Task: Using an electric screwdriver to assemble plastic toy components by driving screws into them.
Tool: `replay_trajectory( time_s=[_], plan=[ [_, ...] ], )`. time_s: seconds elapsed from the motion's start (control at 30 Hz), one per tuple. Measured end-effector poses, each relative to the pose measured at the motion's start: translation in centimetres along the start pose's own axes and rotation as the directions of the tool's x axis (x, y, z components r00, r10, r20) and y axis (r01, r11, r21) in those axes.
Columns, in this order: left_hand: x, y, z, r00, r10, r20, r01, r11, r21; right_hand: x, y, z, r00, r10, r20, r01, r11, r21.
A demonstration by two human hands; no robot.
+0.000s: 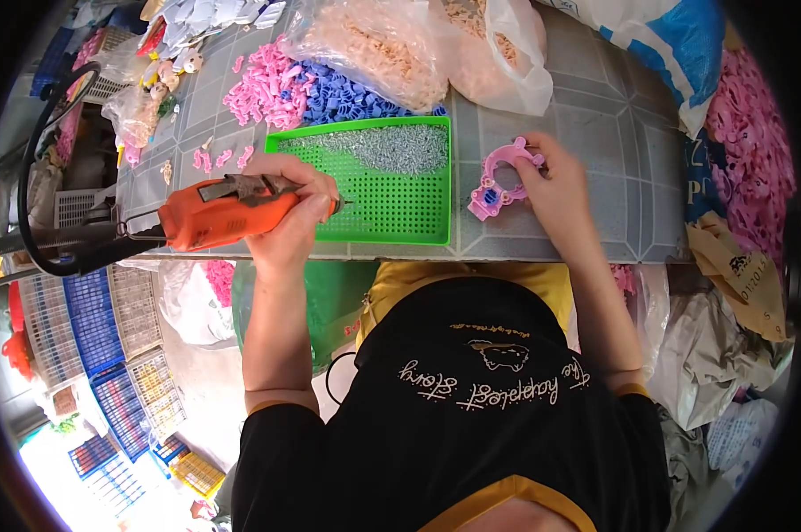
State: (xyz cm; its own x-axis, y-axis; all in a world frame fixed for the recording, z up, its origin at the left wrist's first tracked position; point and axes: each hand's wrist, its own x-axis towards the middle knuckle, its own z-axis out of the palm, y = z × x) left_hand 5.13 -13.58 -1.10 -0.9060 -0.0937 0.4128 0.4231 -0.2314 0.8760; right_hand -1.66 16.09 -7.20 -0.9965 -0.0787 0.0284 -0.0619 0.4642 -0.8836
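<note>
An orange electric screwdriver (223, 215) is gripped in my left hand (289, 208), its bit pointing right over a green perforated tray (382, 232). Small silvery screws (400, 146) lie heaped toward the tray's far side. To the right of the tray, my right hand (551, 177) pinches a pink ring-shaped plastic part (498, 168) between thumb and fingers. On its near end the pink part carries a small blue piece (491, 197). It is held at the grey tabletop; whether it touches the surface I cannot tell.
Behind the tray sit piles of pink pieces (267, 89) and blue pieces (351, 93), beside clear bags of peach-coloured parts (374, 58). A few pink bits (223, 160) lie left of the tray. A black cable (30, 177) loops at the left; many pink parts (746, 151) fill the far right.
</note>
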Motion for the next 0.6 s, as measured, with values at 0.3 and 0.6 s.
replay_trajectory(
  time_s=[0.3,0.6],
  plan=[
    [-0.5,0.0,0.1,1.0,-0.001,0.008,0.001,0.997,0.074,0.0,0.7,1.0,0.999,0.04,0.036,-0.044,0.992,0.118],
    [-0.2,0.8,1.9,0.999,0.042,-0.008,-0.039,0.973,0.226,-0.2,0.6,0.7,0.996,0.083,0.045,-0.089,0.985,0.148]
  ],
)
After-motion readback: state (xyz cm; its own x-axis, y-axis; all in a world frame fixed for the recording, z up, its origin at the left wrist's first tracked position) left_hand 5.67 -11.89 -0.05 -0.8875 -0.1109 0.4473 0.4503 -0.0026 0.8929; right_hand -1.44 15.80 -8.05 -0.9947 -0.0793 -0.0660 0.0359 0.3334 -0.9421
